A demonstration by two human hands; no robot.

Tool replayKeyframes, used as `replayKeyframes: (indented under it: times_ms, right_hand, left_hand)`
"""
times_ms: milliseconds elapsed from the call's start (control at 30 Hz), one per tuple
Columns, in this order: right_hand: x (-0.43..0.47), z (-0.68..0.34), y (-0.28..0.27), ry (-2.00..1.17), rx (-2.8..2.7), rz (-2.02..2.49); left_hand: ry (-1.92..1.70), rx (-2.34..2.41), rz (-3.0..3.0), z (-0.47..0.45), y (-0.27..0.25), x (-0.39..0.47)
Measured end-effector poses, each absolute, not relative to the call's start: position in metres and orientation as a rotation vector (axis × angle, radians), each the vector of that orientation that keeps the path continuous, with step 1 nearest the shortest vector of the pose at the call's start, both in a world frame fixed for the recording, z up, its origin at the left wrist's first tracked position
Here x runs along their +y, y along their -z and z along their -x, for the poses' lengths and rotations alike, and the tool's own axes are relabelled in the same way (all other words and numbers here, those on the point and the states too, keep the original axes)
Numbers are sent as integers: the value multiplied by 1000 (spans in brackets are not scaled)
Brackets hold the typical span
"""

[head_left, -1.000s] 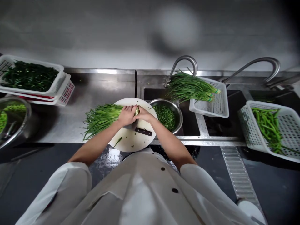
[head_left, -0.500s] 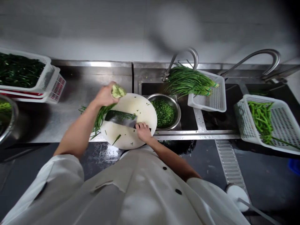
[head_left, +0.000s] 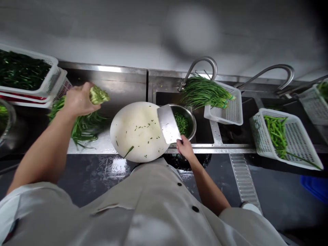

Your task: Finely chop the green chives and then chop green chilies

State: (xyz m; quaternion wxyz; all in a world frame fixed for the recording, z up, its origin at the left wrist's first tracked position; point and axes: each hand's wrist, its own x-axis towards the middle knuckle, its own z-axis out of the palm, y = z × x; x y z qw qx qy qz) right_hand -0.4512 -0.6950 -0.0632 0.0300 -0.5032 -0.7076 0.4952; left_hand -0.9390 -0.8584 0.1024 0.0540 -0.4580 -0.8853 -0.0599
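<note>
My left hand (head_left: 78, 99) grips a bunch of green chives (head_left: 84, 123) near its cut end and holds it above the steel counter, left of the round white cutting board (head_left: 135, 131). The leaves hang down toward me. My right hand (head_left: 185, 147) holds a cleaver (head_left: 168, 123) by its handle, with the broad blade tilted over the rim of a steel bowl (head_left: 192, 124) of chopped chives (head_left: 181, 122). A few green bits lie scattered on the board.
A white basket (head_left: 232, 111) with whole chives (head_left: 202, 93) spans the sink under a tap (head_left: 202, 65). Another white basket (head_left: 292, 136) with green beans (head_left: 276, 133) stands to the right. Stacked baskets of dark greens (head_left: 23, 73) sit far left.
My left hand has carried the chive bunch off the board to the left. My right hand has swung the cleaver from the board over to the steel bowl.
</note>
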Motion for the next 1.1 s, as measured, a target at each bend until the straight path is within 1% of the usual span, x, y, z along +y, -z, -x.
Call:
replayKeyframes:
  times_ms: [100, 200, 300, 433, 567, 700, 833, 967, 1100]
  right_hand:
    - [-686, 442, 82, -1406, -1998, 1747]
    - [-676, 458, 90, -1250, -2196, 1860]
    - [-660, 497, 88, -1093, -2407, 1864]
    - [-632, 560, 84, -1015, -2546, 1735]
    - [-616, 587, 84, -1004, -2853, 1436]
    - [-635, 582, 83, -934, -3119, 1093]
    - [-687, 578, 71, -973, -3248, 815]
    - [-710, 549, 55, -847, -3222, 921]
    - [-679, 469, 59, -846, -2979, 1270]
  left_hand:
    - [-51, -2644, 1595, 943, -68, -851]
    - [-124, -2561, 1784, 940, -34, -842]
    - [-131, -2540, 1891, 930, -14, -829]
    - [-28, -2604, 1766, 919, -11, -817]
    - [162, -2688, 1640, 916, -23, -822]
    - [180, -2747, 1605, 916, -35, -829]
    - [11, -2717, 1718, 909, -35, -814]
    - [-107, -2653, 1972, 886, -19, -776]
    - [-202, -2618, 2118, 852, 8, -727]
